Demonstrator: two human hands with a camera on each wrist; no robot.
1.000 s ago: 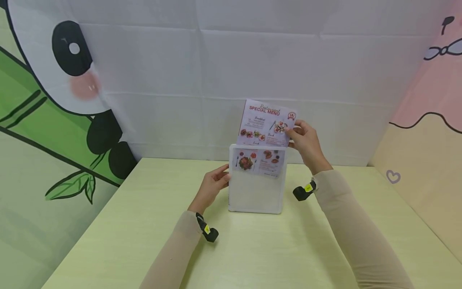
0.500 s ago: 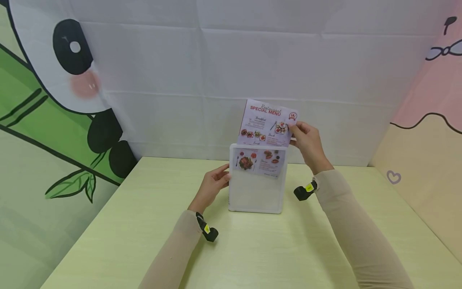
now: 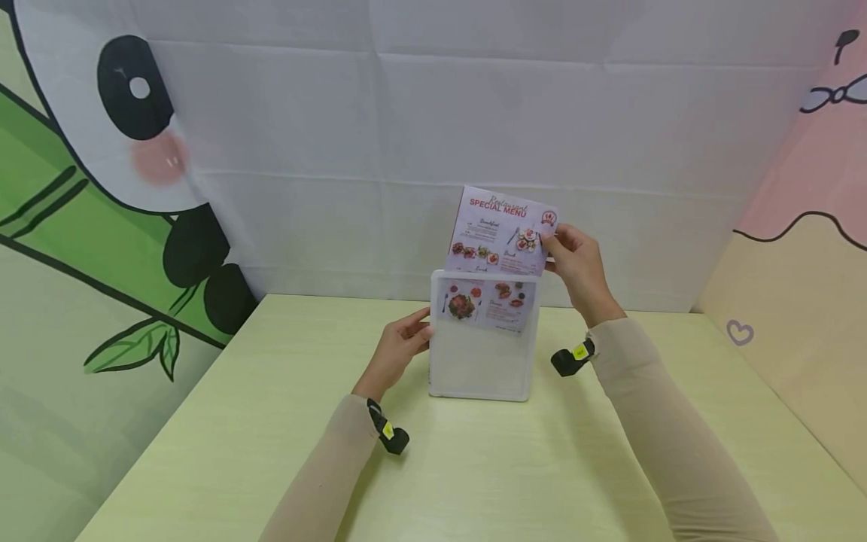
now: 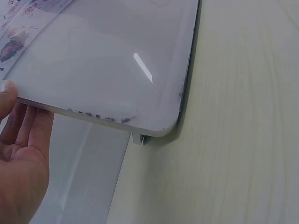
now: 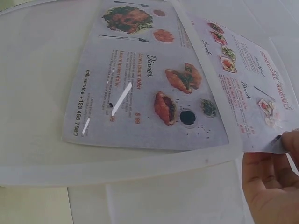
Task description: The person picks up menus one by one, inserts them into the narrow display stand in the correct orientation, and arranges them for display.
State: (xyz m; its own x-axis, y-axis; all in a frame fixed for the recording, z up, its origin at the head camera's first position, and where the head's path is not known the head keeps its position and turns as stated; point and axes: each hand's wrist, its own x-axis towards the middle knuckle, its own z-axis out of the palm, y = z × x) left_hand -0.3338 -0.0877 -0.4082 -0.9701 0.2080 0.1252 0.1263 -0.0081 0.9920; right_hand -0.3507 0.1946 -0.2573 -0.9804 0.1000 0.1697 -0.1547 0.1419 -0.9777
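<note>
A white-framed display stand with a clear front (image 3: 481,369) stands upright on the table. Its top takes in the lower part of a printed restaurant menu (image 3: 501,226), whose upper half sticks out above the frame, slightly tilted. Through the clear front the menu's "Dinner" section shows in the right wrist view. My right hand (image 3: 579,267) pinches the menu's right edge, thumb on the printed side and fingers behind. At the stand's left edge my left hand (image 3: 400,350) grips it, the thumb at the front in the left wrist view and fingers (image 4: 39,128) behind.
The pale yellow-green table (image 3: 257,452) reaches back to a white cloth wall (image 3: 488,113). Cartoon-printed panels stand at the left and right. A small foot (image 4: 138,138) of the stand shows behind its lower edge.
My right hand has shifted very slightly to the right, and its fingers behind the menu show less. The menu, stand and left hand stay nearly where they were.
</note>
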